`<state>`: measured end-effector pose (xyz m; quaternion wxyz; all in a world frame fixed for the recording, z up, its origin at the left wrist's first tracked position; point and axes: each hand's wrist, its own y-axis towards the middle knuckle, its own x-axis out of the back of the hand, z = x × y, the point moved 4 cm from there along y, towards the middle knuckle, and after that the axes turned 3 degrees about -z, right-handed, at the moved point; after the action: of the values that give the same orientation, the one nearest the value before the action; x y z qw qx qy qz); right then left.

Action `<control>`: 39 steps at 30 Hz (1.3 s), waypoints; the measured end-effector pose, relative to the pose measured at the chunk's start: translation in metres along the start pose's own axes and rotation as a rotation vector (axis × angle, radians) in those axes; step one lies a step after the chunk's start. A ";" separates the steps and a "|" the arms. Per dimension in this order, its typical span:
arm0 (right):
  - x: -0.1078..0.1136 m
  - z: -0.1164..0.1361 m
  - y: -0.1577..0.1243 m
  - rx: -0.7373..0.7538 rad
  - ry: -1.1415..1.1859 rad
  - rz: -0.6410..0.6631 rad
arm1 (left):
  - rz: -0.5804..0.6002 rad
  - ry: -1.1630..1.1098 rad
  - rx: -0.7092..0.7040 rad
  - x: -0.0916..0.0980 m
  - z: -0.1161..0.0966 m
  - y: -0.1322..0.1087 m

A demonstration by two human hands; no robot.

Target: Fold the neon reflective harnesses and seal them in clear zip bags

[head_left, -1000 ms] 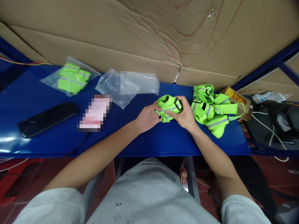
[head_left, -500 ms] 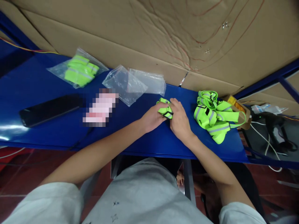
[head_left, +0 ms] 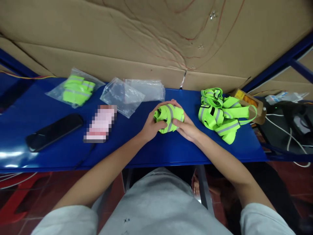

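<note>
Two hands meet at the middle of the blue counter (head_left: pixel 49 153), both wrapped around one strap bundle (head_left: pixel 168 117) — a wad of fluorescent green webbing with a grey reflective stripe. The left hand (head_left: pixel 149 126) grips its left end, fingers curled over the far side and thumb pressed on the near face. The right hand (head_left: pixel 187 128) cups the right end the same way, thumb on the front. Neither hand is open and neither is nearer than the other: the bundle sits directly between them, its long axis running left to right. Whether its underside touches the counter I cannot tell.

Just to the right, apart from the right hand, lies a loose pile of straps (head_left: pixel 221 116) of the same kind, loops and black buckles tangled. Its right edge is against a small cardboard box (head_left: pixel 249 103) whose contents are not clear.

At the far left a filled plastic bag (head_left: pixel 75 89) holds folded green straps. Between it and the hands lie two clear bags (head_left: pixel 123 95) — flat, overlapping, apparently with nothing in them. Nearer the person on the left are a black device (head_left: pixel 55 130), perhaps a phone, and a blurred pink item (head_left: pixel 100 123). Cardboard sheets (head_left: pixel 146 42) back the counter, and cables (head_left: pixel 290 133) trail at the right.
</note>
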<state>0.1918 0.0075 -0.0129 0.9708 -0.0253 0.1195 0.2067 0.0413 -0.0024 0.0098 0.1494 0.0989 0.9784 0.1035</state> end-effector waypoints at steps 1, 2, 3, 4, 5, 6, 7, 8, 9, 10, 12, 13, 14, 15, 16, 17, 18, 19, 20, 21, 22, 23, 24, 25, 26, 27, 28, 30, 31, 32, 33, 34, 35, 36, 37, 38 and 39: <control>-0.003 0.000 -0.002 -0.016 0.033 0.002 | 0.031 0.086 -0.064 0.001 -0.003 -0.001; -0.004 0.000 -0.003 -0.030 0.051 -0.012 | 0.065 0.159 -0.109 0.001 -0.004 -0.001; -0.004 0.001 -0.003 -0.040 0.058 -0.042 | 0.095 0.216 -0.136 0.002 -0.004 0.000; -0.002 0.001 -0.003 -0.046 0.055 -0.085 | 0.123 0.258 -0.146 0.004 -0.004 0.001; 0.000 0.002 -0.003 -0.048 0.048 -0.133 | 0.147 0.290 -0.141 0.005 -0.003 0.002; 0.003 0.003 -0.002 -0.044 0.039 -0.177 | 0.163 0.317 -0.126 0.007 -0.003 0.004; 0.006 0.004 0.000 -0.032 0.033 -0.215 | 0.171 0.352 -0.105 0.011 -0.004 0.006; 0.008 0.006 0.001 -0.016 0.033 -0.251 | 0.160 0.410 -0.084 0.016 -0.005 0.009; 0.011 0.007 0.002 0.001 0.039 -0.284 | 0.120 0.499 -0.068 0.023 -0.008 0.012; 0.014 0.009 0.003 0.020 0.050 -0.317 | 0.046 0.624 -0.051 0.033 -0.012 0.016; 0.021 0.012 0.006 0.056 0.076 -0.391 | -0.202 0.949 -0.009 0.056 -0.023 0.024; 0.025 0.013 0.007 0.071 0.085 -0.427 | -0.314 1.109 0.037 0.066 -0.027 0.026; 0.030 0.013 0.009 0.081 0.092 -0.459 | -0.353 1.226 0.091 0.072 -0.029 0.027; 0.035 0.013 0.011 0.085 0.100 -0.491 | -0.313 1.297 0.145 0.074 -0.027 0.028; 0.040 0.012 0.013 0.081 0.109 -0.523 | -0.210 1.319 0.182 0.072 -0.023 0.027; 0.045 0.010 0.015 0.071 0.120 -0.556 | -0.074 1.307 0.198 0.066 -0.018 0.024; 0.051 0.009 0.016 0.061 0.130 -0.588 | 0.048 1.281 0.193 0.057 -0.012 0.019; 0.056 0.007 0.018 0.054 0.139 -0.616 | 0.122 1.263 0.166 0.048 -0.008 0.014; 0.061 0.006 0.020 0.055 0.144 -0.639 | 0.150 1.256 0.127 0.039 -0.006 0.008; 0.065 0.005 0.021 0.060 0.144 -0.656 | 0.152 1.260 0.078 0.030 -0.004 0.002; 0.069 0.004 0.022 0.067 0.140 -0.667 | 0.127 1.280 0.028 0.023 -0.003 -0.003; 0.072 0.004 0.023 0.072 0.136 -0.675 | 0.075 1.318 -0.017 0.017 -0.003 -0.007; 0.074 0.003 0.024 0.074 0.133 -0.683 | 0.002 1.377 -0.047 0.014 -0.004 -0.010; 0.076 0.002 0.024 0.074 0.128 -0.692 | -0.077 1.449 -0.050 0.013 -0.004 -0.012; 0.078 0.001 0.024 0.073 0.123 -0.697 | -0.144 1.519 -0.017 0.014 -0.003 -0.013; 0.078 0.001 0.024 0.073 0.118 -0.700 | -0.171 1.571 0.044 0.016 -0.002 -0.014; 0.079 0.001 0.025 0.074 0.112 -0.702 | -0.142 1.590 0.111 0.019 0.001 -0.015; 0.079 0.001 0.025 0.079 0.104 -0.705 | 0.054 1.532 0.202 0.023 0.007 -0.019; 0.079 0.001 0.025 0.084 0.100 -0.706 | 0.170 1.476 0.210 0.023 0.009 -0.021; 0.079 0.002 0.025 0.090 0.095 -0.708 | 0.265 1.420 0.197 0.022 0.009 -0.023; 0.079 0.002 0.025 0.098 0.089 -0.710 | 0.320 1.374 0.174 0.021 0.008 -0.025; 0.079 0.003 0.025 0.107 0.080 -0.711 | 0.318 1.346 0.156 0.021 0.006 -0.025; 0.079 0.003 0.025 0.114 0.067 -0.710 | 0.268 1.340 0.149 0.020 0.005 -0.024; 0.079 0.003 0.025 0.117 0.052 -0.708 | 0.191 1.358 0.150 0.019 0.004 -0.023; 0.079 0.003 0.025 0.117 0.037 -0.707 | 0.115 1.392 0.161 0.017 0.005 -0.021; 0.079 0.002 0.025 0.115 0.023 -0.705 | 0.061 1.433 0.180 0.015 0.006 -0.019; 0.078 0.002 0.026 0.111 0.011 -0.702 | 0.039 1.469 0.200 0.011 0.009 -0.017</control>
<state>0.2512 0.0620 -0.0305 0.9819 -0.0133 0.1197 -0.1465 0.0312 -0.0142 -0.0057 -0.5553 0.0347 0.8291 0.0559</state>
